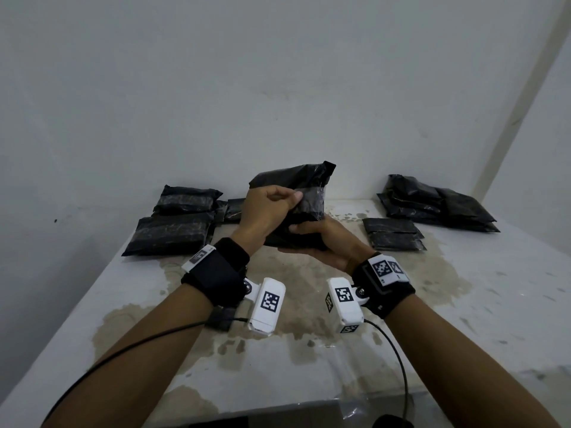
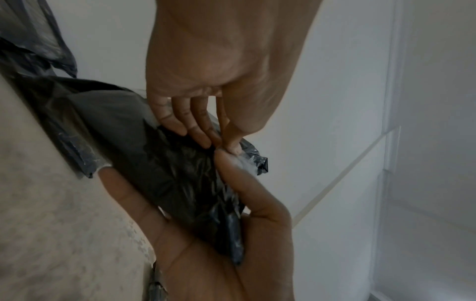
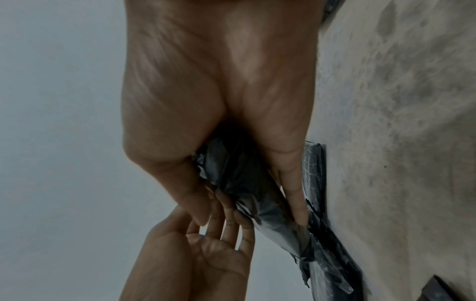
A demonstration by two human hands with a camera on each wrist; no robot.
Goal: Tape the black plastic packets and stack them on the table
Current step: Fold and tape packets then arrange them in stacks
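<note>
Pale walls meet at a corner behind a white table [image 1: 463,304] whose top is stained brown across the middle. A black packet [image 1: 296,199] is held clear of the surface, tilted up toward the head camera, presumably so that its taped face can be worked at eye level. It is gripped from below by the right hand [image 1: 324,242], palm up, thumb laid over the lower edge and fingers curled beneath; support appears to be that hand's whole job. The left hand [image 1: 268,208] is set against the upper face, thumb and fingers narrowed onto a clear, glossy strip, seemingly tape [image 2: 247,163], which is being pinched or smoothed down. No roll or dispenser is seen.

Grouped packets [image 1: 176,223] are noted at far left, lying flat and overlapping; a higher pile [image 1: 438,202] is noted at far right against the wall, with a smaller packet [image 1: 392,236] just in front of it. Which group is finished cannot be told with certainty. Taping is judged the step in hand; stacking of this packet is not yet done.
</note>
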